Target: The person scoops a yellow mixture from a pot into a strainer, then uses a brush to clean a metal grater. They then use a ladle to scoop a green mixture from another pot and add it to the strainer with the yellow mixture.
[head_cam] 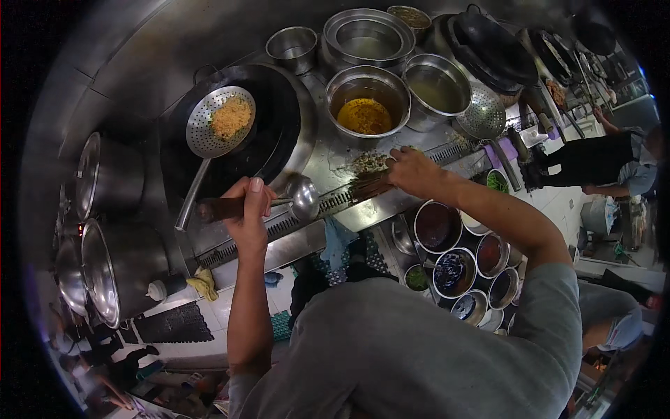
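Note:
My left hand grips the brown handle of a metal ladle, whose bowl hangs to the right over the steel range top's front edge. In my right hand is a bamboo wok brush, its bristles down by the slotted drain channel. Just beyond the bristles lie chopped food scraps on the steel. Left of them, a perforated strainer with golden-orange crumbly food rests over a large black wok. The strainer's handle reaches toward me, left of my left hand.
A pot of orange-yellow oily liquid stands behind the scraps, beside a pot of cloudy liquid. Another perforated strainer lies right. Sauce bowls crowd near my right elbow. Tall steel pots stand left. Another person is at right.

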Action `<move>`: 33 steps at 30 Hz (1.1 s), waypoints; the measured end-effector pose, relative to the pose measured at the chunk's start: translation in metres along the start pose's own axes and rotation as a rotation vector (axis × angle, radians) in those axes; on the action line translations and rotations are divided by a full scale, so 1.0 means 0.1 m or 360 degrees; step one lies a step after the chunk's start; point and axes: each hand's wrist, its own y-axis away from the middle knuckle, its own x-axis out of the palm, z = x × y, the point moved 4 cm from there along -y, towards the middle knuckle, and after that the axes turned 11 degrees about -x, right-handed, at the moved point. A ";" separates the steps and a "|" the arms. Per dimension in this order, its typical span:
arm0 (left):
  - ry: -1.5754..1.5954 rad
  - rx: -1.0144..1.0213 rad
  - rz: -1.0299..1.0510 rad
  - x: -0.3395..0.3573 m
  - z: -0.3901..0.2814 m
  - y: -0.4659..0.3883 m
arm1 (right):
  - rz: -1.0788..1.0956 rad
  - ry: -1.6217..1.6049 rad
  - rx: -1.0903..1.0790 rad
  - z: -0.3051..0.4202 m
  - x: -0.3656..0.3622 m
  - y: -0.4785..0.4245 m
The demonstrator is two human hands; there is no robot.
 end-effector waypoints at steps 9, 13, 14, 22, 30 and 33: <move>-0.0015 -0.0102 0.0106 0.57 0.13 -0.12 | -0.0108 0.0259 0.0169 -0.28 0.24 -0.16; 0.0073 -0.0132 0.0114 0.76 0.20 -0.23 | 0.0011 0.0137 0.0223 -0.37 0.12 0.03; 0.0131 -0.0157 0.0136 0.79 0.25 -0.25 | 0.0033 0.0061 0.0308 -0.40 0.00 0.12; 0.0083 -0.0145 0.0227 1.31 0.34 -0.31 | 0.0313 -0.0205 0.1068 -0.94 -0.32 0.76; -0.0051 -0.0162 0.0172 1.71 0.33 -0.47 | 0.0467 -0.0591 0.1245 -0.98 0.33 0.58; -0.0072 -0.0093 0.0134 1.67 0.37 -0.50 | 0.0563 -0.0949 0.1252 -0.80 0.03 0.23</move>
